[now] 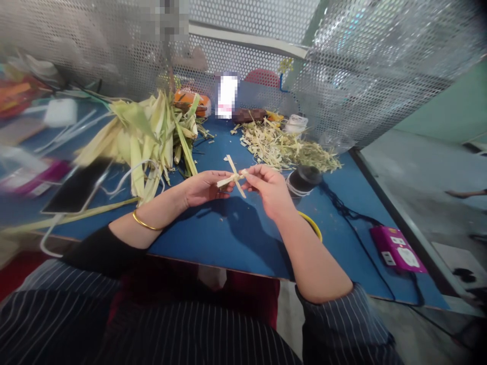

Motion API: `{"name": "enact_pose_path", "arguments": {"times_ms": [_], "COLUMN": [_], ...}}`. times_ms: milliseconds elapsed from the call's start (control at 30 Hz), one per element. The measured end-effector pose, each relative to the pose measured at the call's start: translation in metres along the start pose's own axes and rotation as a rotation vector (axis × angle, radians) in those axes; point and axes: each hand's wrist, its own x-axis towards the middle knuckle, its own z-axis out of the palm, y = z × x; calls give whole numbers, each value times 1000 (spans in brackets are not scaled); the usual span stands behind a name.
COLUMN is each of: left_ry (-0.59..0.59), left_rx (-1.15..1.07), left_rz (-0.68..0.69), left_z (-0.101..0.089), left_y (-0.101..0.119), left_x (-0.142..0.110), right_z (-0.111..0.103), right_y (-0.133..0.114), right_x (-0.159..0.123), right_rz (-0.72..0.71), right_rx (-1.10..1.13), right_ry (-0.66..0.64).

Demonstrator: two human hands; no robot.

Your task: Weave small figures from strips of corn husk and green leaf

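Over the blue table, both hands hold a small cross of pale, flat corn-husk strips (225, 181). My left hand (208, 187) is closed on its left side, fingertips beneath the crossing. Thumb and fingers of my right hand (268, 188) pinch the right end, where the strip looks folded or knotted. Two arms of the cross stick out free, one up and one down. Beside my right hand stands a dark spool (305, 177) with white cord around its base. A yellow ring-shaped rim (312, 225) shows partly behind my right forearm.
Long corn husks (131, 129) are heaped at left; shredded husk (266, 144) lies at back right. A phone (78, 187) with a white cable rests left. A purple socket box (397, 248) and black cables sit right. A perforated metal screen (247, 56) stands behind.
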Motion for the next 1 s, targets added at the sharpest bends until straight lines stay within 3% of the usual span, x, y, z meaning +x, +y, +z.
{"name": "enact_pose_path", "arguments": {"times_ms": [267,467,500,600,667,833,1000], "left_ry": [112,527,531,356,299,350,346], "left_rx": [38,328,366,322,249,105,130], "left_rz": [21,351,377,344,308,231,255], "left_z": [5,17,19,25,27,25,28], "left_y": [-1,-6,-7,-9,-11,-17,-17], "left_x": [-1,-1,-2,-5,-5,-1,-2], "right_z": [4,3,3,7,9,13,15], "right_y": [5,10,10,13,16,21,21], "right_x": [1,7,7,6,5,2,0], "right_rz": [-44,-98,-108,-113,-114,-141,-164], "right_rx": [-27,24,23,-7,-37,-79,-143], "right_ry": [74,291,301,268,226,188,158]}}
